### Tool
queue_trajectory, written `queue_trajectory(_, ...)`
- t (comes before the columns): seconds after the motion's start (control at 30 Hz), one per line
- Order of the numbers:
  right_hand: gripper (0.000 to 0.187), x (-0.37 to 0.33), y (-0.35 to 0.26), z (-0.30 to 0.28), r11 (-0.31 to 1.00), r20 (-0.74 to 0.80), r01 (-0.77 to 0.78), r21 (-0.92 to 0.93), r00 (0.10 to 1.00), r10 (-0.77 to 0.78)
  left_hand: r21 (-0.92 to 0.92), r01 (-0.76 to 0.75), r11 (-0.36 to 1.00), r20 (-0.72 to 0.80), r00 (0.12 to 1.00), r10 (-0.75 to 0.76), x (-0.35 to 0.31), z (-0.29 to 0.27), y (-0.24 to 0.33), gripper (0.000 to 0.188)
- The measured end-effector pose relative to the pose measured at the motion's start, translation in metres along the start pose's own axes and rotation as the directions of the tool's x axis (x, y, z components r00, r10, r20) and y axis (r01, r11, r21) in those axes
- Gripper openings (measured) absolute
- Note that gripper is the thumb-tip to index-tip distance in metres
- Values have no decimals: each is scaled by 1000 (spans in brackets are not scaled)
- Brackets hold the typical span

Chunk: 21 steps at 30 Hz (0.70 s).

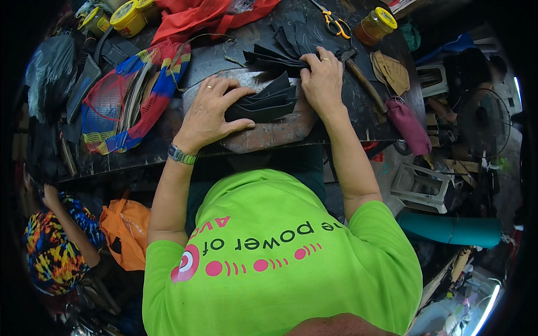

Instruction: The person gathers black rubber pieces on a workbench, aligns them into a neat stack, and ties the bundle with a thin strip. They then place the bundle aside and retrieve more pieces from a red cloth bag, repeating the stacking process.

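A fanned stack of black sheet pieces [263, 105], perhaps leather, lies on a worn board [274, 136] at the table's near edge. My left hand [214, 109] grips its left end, with the fingers over the far side and the thumb along the near side. Farther off, a second fan of thin black pieces [276, 57] spreads toward the back. At its right end, my right hand [325, 81] is closed, fingers bent and thumb against the pieces. The palm side of the right hand is hidden.
Right of my right hand lie a hammer [367, 87], tan cut pieces [390, 73] and a maroon pouch [408, 126]. Orange-handled scissors [336, 25] and a yellow-lidded jar [375, 27] stand behind. A mesh bag [134, 98] sits left. Another person's arm [73, 227] shows lower left.
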State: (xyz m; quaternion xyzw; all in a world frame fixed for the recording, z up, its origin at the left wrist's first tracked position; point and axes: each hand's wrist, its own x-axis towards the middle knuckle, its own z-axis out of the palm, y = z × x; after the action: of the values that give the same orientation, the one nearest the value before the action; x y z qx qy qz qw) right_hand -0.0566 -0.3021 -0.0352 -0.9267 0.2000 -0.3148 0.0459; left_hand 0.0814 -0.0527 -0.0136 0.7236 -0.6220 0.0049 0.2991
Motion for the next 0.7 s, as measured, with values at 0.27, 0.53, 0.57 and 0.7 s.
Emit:
queue_trajectory(0.27,26,9,-3,-4,995,48,-59,81,997,55,-4,-1,1000,-4,1000,1,0,0,1,62)
queue_trajectory(0.53,32,4,-6,1,983,76,-10,182,997,-4,2,5,1000,-6,1000,-5,1,-1,1,63)
queue_trajectory(0.57,34,5,-5,1,980,73,4,198,997,-19,0,-5,1000,-6,1000,5,1,-1,1,63)
queue_trajectory(0.7,38,17,-10,-16,907,52,-83,414,996,68,0,-9,1000,-11,1000,9,0,0,0,64)
